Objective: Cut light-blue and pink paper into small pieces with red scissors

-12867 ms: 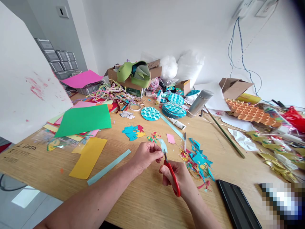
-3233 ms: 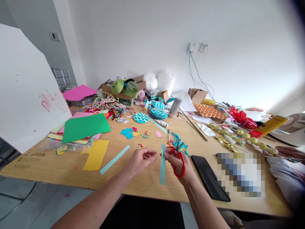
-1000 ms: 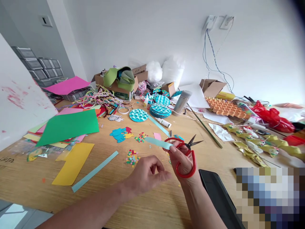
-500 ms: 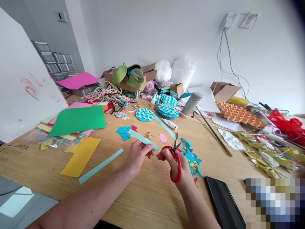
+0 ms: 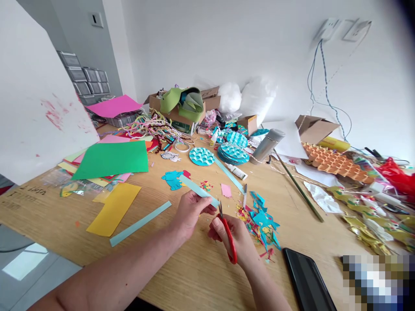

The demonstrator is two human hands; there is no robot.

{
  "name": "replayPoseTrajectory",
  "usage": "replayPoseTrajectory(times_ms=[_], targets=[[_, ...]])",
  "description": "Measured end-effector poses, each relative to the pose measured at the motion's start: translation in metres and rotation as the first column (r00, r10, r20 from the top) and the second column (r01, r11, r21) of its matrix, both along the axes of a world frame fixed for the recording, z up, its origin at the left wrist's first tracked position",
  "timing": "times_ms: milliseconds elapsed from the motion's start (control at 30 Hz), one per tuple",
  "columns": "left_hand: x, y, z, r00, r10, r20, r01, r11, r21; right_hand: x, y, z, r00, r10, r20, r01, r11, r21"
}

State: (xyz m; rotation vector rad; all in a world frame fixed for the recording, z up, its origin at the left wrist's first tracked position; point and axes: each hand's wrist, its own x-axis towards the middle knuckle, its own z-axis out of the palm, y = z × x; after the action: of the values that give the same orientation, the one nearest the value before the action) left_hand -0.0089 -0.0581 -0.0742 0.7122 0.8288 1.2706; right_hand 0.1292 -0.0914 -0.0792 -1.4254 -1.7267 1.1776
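Observation:
My left hand pinches a light blue paper strip that slants up to the left above the wooden table. My right hand grips red-handled scissors, whose blades point up and meet the strip's right end. A second light blue strip lies flat to the left of my hands. Blue and multicoloured paper scraps are piled just right of the scissors.
Green and yellow paper sheets lie at left, beside a white board. Blue patterned discs, a metal flask, boxes and a green stick crowd the back. A black tablet lies at the near right.
My right hand has turned the scissors upright and brought the blades against the strip's end. My left hand still holds the strip; both hands have moved slightly lower and right in view.

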Motion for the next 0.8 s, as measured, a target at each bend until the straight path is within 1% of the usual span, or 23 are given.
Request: replayPoseTrajectory(times_ms=[167, 300, 500, 800], targets=[[0.0005, -0.0015, 0.0013, 0.999, -0.020, 0.027, 0.020, 1.000, -0.008, 0.0017, 0.0004, -0.0057, 0.999, -0.030, -0.040, 0.029, 0.999, -0.027], [0.0004, -0.0023, 0.0019, 0.997, -0.044, 0.058, 0.045, 0.999, -0.025, 0.0019, -0.0002, -0.0066, 0.996, -0.035, -0.078, 0.031, 0.998, -0.059], [-0.0005, -0.0025, 0.0019, 0.996, -0.078, 0.054, 0.081, 0.995, -0.052, 0.0010, -0.0004, -0.0072, 0.994, -0.035, -0.101, 0.026, 0.996, -0.084], [-0.0006, -0.0034, 0.0011, 0.986, -0.104, 0.134, 0.118, 0.988, -0.100, -0.0023, -0.0012, -0.0066, 0.995, -0.016, -0.100, 0.011, 0.999, -0.052]])
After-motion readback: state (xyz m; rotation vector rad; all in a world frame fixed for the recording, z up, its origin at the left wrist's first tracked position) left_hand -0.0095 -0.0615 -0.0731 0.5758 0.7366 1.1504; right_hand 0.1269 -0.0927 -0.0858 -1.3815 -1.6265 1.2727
